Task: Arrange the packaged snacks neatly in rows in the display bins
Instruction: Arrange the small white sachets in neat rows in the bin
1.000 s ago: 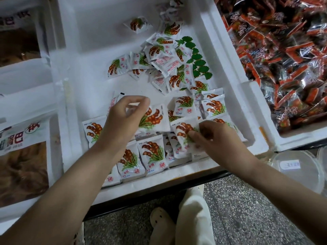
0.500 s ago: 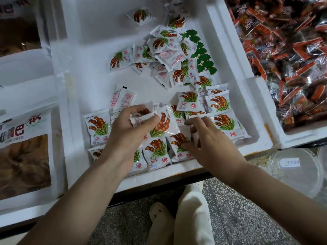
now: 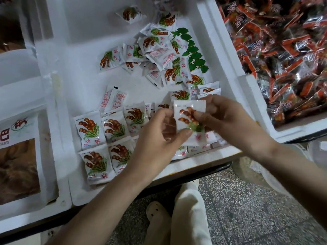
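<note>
A white foam display bin fills the middle of the view, its floor largely bare toward the back left. To its right a second bin is heaped with red-and-clear wrapped snacks, and on the left a large windowed bag of brown food lies flat in another white tray. Below the bins, speckled stone floor shows, with a pale trouser leg and a light shoe. Inside the middle bin, a loose pile of white packets printed with brown pods and green leaves lies jumbled toward the back right beside a strip of green plastic leaves. Along the near edge, a row of the same packets lies face up, side by side in two lines. Above that row both hands meet on one packet, held upright and clear of the others: the left hand has its grip pinched on the packet's lower left edge with thumb and fingers, and the right hand has its grip closed on the right side, thumb across the printed face.
</note>
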Action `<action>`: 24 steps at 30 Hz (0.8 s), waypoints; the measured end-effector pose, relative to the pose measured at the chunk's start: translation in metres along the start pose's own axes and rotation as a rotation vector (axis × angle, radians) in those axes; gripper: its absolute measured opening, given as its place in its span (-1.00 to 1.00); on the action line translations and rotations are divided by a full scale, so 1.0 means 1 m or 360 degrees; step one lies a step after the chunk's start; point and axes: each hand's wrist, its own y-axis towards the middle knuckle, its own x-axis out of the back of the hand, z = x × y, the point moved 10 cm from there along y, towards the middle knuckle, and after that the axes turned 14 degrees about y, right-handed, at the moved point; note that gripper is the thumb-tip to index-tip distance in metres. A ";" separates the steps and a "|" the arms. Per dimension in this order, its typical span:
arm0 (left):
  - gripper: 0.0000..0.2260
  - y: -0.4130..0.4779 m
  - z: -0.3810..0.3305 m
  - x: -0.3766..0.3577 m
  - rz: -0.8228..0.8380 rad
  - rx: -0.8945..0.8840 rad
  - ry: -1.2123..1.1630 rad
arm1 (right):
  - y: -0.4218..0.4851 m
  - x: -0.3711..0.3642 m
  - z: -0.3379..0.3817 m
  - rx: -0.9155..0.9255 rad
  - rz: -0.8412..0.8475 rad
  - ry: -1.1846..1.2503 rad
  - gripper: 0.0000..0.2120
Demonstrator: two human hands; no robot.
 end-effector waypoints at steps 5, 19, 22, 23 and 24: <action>-0.62 -0.002 -0.005 -0.027 0.0014 -0.0573 0.1389 | 0.011 0.021 -0.009 0.0106 0.0033 -0.0758 -0.78; -0.47 -0.011 0.030 -0.046 0.0185 -0.0847 0.2080 | -0.016 -0.009 -0.034 0.0534 0.0504 -0.2019 -0.42; -0.50 -0.011 0.026 -0.042 0.0204 -0.0814 0.1942 | -0.019 -0.014 -0.031 0.0541 0.0567 -0.2028 -0.39; -0.51 -0.012 0.023 -0.038 0.0193 -0.0802 0.1835 | -0.019 -0.014 -0.027 0.0536 0.0567 -0.1989 -0.38; -0.53 -0.011 0.020 -0.031 0.0177 -0.0773 0.1719 | -0.017 -0.015 -0.021 0.0540 0.0550 -0.1927 -0.39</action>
